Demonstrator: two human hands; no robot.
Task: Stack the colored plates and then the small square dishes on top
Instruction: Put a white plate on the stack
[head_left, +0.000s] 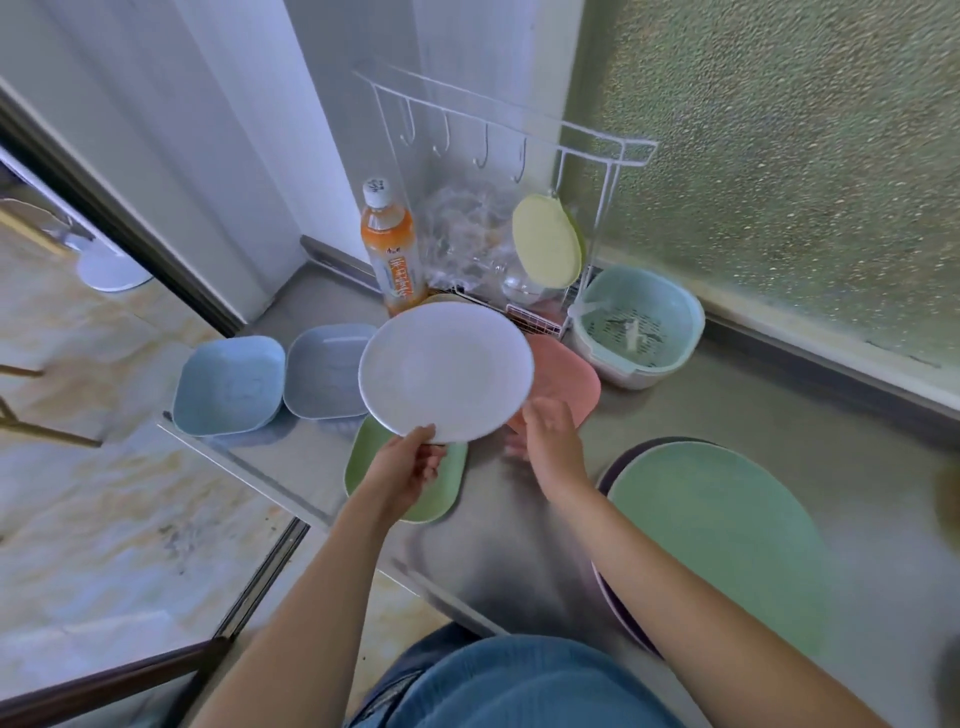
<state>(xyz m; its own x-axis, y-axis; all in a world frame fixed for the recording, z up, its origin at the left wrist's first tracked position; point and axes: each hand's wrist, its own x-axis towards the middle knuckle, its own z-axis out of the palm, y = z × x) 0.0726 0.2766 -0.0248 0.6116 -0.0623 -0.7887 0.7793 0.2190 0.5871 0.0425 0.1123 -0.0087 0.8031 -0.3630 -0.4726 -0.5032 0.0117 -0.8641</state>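
My left hand grips the near rim of a white round plate, held above the steel counter. My right hand hovers just right of it, fingers apart, holding nothing. Under the plate lie a green square dish and a pink square dish. Two more square dishes sit to the left, one light blue, one grey-blue. A large green plate rests on a purple plate at the right. A yellow plate stands in the rack.
A white wire dish rack with hooks stands at the back. Next to it are an orange drink bottle and a teal colander basket. The counter's left edge drops off to the floor.
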